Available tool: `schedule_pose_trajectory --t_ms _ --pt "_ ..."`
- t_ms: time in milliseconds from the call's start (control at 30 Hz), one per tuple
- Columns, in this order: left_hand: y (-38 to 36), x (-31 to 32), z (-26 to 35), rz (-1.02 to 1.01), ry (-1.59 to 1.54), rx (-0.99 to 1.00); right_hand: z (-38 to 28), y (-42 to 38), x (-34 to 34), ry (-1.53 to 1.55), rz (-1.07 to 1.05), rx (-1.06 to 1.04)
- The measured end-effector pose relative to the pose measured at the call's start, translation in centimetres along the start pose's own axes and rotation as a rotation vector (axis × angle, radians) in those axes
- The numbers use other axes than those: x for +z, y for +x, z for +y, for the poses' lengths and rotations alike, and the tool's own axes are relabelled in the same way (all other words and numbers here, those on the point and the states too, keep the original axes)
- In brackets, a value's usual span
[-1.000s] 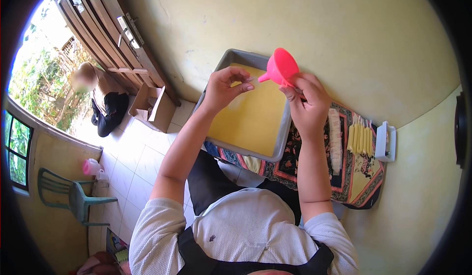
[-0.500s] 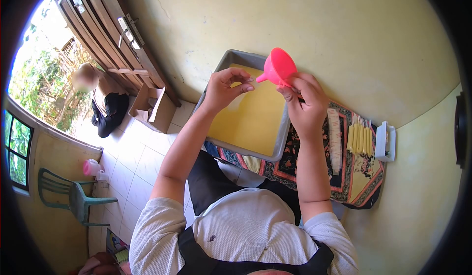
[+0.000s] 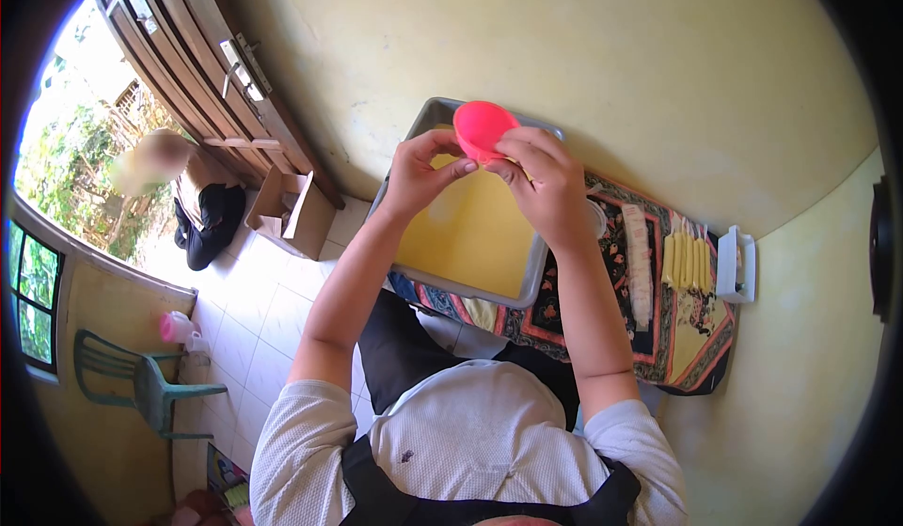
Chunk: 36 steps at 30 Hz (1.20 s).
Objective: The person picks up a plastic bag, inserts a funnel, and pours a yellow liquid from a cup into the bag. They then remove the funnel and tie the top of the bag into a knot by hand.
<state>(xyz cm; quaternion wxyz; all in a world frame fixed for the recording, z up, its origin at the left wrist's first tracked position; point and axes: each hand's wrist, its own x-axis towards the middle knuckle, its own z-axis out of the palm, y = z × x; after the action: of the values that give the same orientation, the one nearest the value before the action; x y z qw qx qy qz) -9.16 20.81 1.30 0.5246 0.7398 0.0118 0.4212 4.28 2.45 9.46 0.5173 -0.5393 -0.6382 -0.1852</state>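
Note:
A pink funnel (image 3: 484, 129) is held in my right hand (image 3: 543, 180), its wide mouth tilted up, above a grey tub (image 3: 537, 286) of yellow liquid (image 3: 470, 235). My left hand (image 3: 423, 171) is pinched at the funnel's narrow end. A faint clear bag seems to hang below its fingers, too thin to make out well. The funnel's spout is hidden behind my fingers. Right of the tub, on a patterned cloth (image 3: 574, 314), lie a long pale strip (image 3: 637, 263) and several filled yellow tubes (image 3: 687, 261).
A white container (image 3: 736, 265) stands at the cloth's right end. At the left are a cardboard box (image 3: 292, 211), a seated person (image 3: 205, 202) by the wooden door (image 3: 212, 75), a green chair (image 3: 150, 385) and a pink and white jug (image 3: 176, 328).
My right hand has brought the funnel left, onto the fingers of my left hand. A round pale rim now shows beside my right forearm.

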Motion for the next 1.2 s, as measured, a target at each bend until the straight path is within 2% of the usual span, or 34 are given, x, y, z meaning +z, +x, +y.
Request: schedule_pose_trajectory --t_ms 67,200,433,633,733,767,833,867,1000,1100,1200 --pt "-0.1 0.4 -0.3 0.037 -0.158 -0.011 0.2 0.1 0.3 0.048 -0.007 -0.005" --pt "-0.2 0.4 -0.2 0.037 -0.39 -0.182 -0.3 0.3 0.9 0.055 -0.028 -0.016" --pt "-0.4 0.3 -0.6 0.034 -0.284 -0.163 -0.9 0.7 2.5 0.02 -0.058 -0.03" --pt "-0.2 0.0 -0.6 -0.08 -0.249 -0.211 -0.3 0.1 1.2 0.158 -0.11 -0.004" --pt "-0.3 -0.1 -0.7 -0.062 -0.285 -0.155 1.3 -2.8 -1.5 0.101 -0.031 0.08" --pt "-0.2 0.1 0.0 -0.025 -0.261 -0.14 2.9 -4.3 -2.7 -0.032 -0.026 0.11" --pt "-0.2 0.1 0.0 0.032 -0.236 -0.158 5.7 -7.8 -4.6 -0.047 0.016 0.351" --pt "-0.2 -0.1 0.1 0.063 -0.222 -0.168 8.6 -10.5 -5.4 -0.232 -0.005 0.306" --pt "0.1 -0.3 0.0 0.082 -0.272 -0.119 11.3 -18.3 -8.1 -0.547 -0.331 0.55" --pt "-0.1 -0.1 -0.7 0.074 -0.277 -0.111 12.0 -21.3 -8.2 -0.392 -0.335 0.568" --pt "0.1 0.2 -0.6 0.078 -0.24 -0.094 11.5 -21.6 -7.4 -0.251 -0.222 0.766"
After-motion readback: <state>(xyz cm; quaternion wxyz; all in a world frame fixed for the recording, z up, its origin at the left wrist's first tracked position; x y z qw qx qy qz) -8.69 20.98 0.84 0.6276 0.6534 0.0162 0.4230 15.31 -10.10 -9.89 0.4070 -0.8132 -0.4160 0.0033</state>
